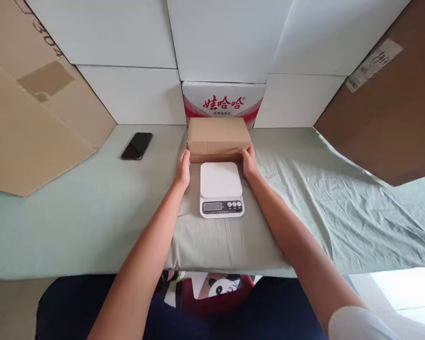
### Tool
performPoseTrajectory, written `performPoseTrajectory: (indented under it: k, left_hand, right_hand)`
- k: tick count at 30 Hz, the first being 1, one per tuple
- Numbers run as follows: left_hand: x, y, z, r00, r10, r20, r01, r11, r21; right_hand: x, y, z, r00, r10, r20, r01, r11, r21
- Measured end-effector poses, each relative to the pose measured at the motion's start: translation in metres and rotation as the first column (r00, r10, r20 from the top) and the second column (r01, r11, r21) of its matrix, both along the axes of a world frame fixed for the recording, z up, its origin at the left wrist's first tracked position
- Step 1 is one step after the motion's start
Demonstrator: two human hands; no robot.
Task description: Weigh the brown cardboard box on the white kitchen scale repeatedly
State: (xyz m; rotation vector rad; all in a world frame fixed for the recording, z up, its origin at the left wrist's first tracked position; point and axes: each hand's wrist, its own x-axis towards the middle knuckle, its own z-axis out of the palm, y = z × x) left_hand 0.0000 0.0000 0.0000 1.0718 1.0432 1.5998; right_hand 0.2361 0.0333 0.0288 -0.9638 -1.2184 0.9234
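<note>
Your left hand [183,171] and right hand [249,163] clamp the two short ends of the plain cardboard box [218,138], one palm on each side, fingers wrapped round the near corners. That two-sided grip suits a box too broad for one hand and keeps it level. The box sits between your hands, on the desk or barely off it; I cannot tell which.

Just on your side of the grip, between your wrists, lies the white kitchen scale [221,189], its display and buttons turned toward you so you can read them. Its platform is bare. Directly beyond the grip stands a red-and-white printed carton [222,103], close behind the box.

Well off to the left of your left hand a black phone [137,145] lies face down.

The desk [74,212] is covered with a pale green cloth, smooth on the left, creased and rumpled to the right of your right hand. White panels [127,94] form the back wall, and large brown cardboard sheets [28,127] lean in on both sides.
</note>
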Motion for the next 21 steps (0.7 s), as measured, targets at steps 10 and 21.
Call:
performPoseTrajectory:
  k: [10,21]
  left_hand:
    - [0.0010,-0.0041,0.0054,1.000,-0.013,-0.011,0.014,0.997,0.079]
    - [0.0013,-0.0082,0.0066,0.995,-0.010,-0.095,0.017,0.997,0.072]
  right_hand:
    - [0.0046,-0.0032,-0.0012,0.997,-0.026,0.079,0.026,1.000,0.002]
    - [0.0032,-0.0027,0.0003,0.993,0.024,0.113,-0.024,1.000,0.004]
